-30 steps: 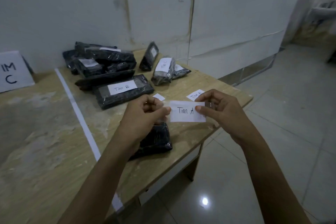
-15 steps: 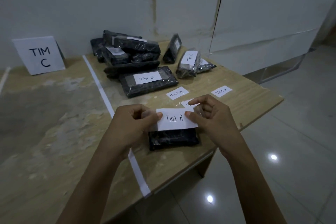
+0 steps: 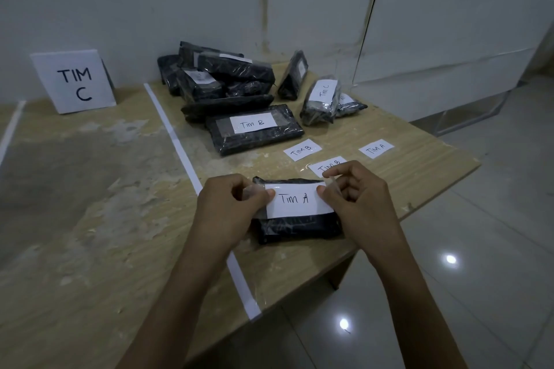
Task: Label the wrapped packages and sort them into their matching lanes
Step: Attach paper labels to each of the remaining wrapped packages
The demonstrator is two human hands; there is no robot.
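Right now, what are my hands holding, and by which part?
The Tim A label, pinched at its two short ends: left hand at the left end, right hand at the right, held over the black wrapped package.

The left hand (image 3: 227,207) and right hand (image 3: 359,204) are bare, as are both forearms (image 3: 180,293) down to the picture's edge.

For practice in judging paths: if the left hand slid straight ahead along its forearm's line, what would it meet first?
Probably the flat package labelled Tim B; the left hand may pass over it, since height is unclear.
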